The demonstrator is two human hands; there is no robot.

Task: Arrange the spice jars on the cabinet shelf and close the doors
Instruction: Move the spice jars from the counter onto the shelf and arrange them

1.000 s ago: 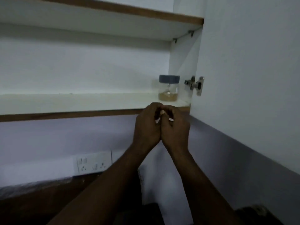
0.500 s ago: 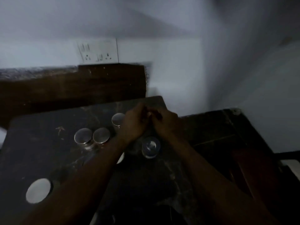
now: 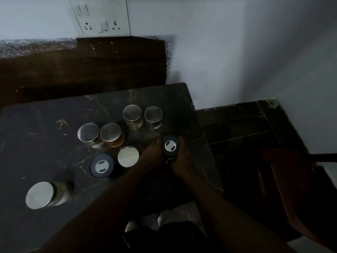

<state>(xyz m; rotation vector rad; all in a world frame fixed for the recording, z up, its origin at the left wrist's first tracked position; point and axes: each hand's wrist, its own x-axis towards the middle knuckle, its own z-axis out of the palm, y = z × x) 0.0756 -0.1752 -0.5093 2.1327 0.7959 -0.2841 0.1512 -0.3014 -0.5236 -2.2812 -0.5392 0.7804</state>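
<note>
Dark scratched table (image 3: 36, 136); lidded spice jars (image 3: 110, 133)

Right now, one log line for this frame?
step: picking jar | left hand: grips dark-lidded jar | right hand: grips same jar | other jars: standing on table | cabinet: out of view

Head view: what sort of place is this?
Probably a home kitchen corner: metal-lidded spice jars stand on a dark stone counter, with a wall switch-and-socket panel above it.

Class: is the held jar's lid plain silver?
No: the jar held by the left hand and right hand has a dark lid.
</note>
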